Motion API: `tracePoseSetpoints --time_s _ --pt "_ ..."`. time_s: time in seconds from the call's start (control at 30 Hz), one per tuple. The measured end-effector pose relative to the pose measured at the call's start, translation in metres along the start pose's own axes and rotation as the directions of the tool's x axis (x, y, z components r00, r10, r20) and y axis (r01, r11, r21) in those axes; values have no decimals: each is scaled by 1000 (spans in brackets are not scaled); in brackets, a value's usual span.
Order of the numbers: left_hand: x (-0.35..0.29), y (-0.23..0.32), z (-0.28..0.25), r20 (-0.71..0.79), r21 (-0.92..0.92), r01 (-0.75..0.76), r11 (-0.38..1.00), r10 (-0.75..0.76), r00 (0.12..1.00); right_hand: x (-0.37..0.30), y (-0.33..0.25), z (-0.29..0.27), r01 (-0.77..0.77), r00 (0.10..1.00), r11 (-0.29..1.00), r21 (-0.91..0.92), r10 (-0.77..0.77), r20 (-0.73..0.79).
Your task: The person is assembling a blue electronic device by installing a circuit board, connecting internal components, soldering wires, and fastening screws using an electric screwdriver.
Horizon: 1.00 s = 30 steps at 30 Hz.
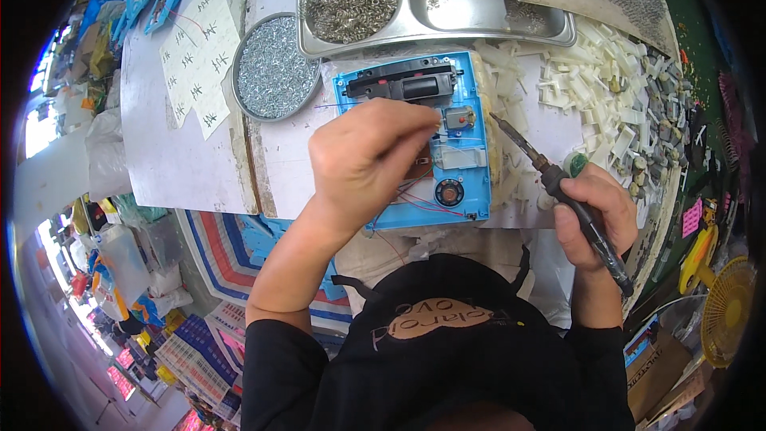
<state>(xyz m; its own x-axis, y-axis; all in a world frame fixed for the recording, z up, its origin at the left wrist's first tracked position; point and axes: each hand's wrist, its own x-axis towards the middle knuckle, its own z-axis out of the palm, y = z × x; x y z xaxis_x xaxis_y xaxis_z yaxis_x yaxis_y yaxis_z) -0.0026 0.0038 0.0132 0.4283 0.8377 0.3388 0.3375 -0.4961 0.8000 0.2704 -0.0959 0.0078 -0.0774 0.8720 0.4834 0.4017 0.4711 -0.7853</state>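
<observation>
In front of me lies a blue plastic housing (475, 191) with its inside facing up. It carries a black compartment part (407, 84), a small silver motor (458, 118), a whitish block (463, 158), a round speaker (449, 192) and thin red wires (431, 206). My left hand (359, 156) reaches over the housing, its thumb and fingers pinched beside the motor. Whatever they pinch is too small to make out. My right hand (602, 215) grips a soldering iron (544, 169) by its dark handle. Its tip points up and left, just right of the housing. A green round piece (574, 164) shows by the fingers.
A round dish of small screws (277, 68) stands left of the housing. Behind is a metal tray (407, 32) of small metal parts. White plastic pieces (594, 80) pile up at right. A marked paper sheet (199, 56) lies at left; a yellow fan (724, 311) stands far right.
</observation>
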Motion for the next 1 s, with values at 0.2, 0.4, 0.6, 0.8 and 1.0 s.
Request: tracePoseSetpoints --time_s 0.2,0.4,0.6,0.8,1.0 --pt "9 10 19 68 243 -122 962 108 992 2 0 0 13 1000 1000 8 -13 -18" --pt "7 5 26 14 316 -211 925 218 976 9 0 2 34 999 999 27 -35 15" --pt "7 5 30 10 398 -180 899 192 981 14 1 6 62 998 998 24 -63 27" --pt "12 8 28 59 412 -193 891 186 981 17 2 7 63 996 998 31 -65 57" --pt "14 8 25 93 427 -218 878 197 976 17 4 12 74 996 997 28 -75 53"
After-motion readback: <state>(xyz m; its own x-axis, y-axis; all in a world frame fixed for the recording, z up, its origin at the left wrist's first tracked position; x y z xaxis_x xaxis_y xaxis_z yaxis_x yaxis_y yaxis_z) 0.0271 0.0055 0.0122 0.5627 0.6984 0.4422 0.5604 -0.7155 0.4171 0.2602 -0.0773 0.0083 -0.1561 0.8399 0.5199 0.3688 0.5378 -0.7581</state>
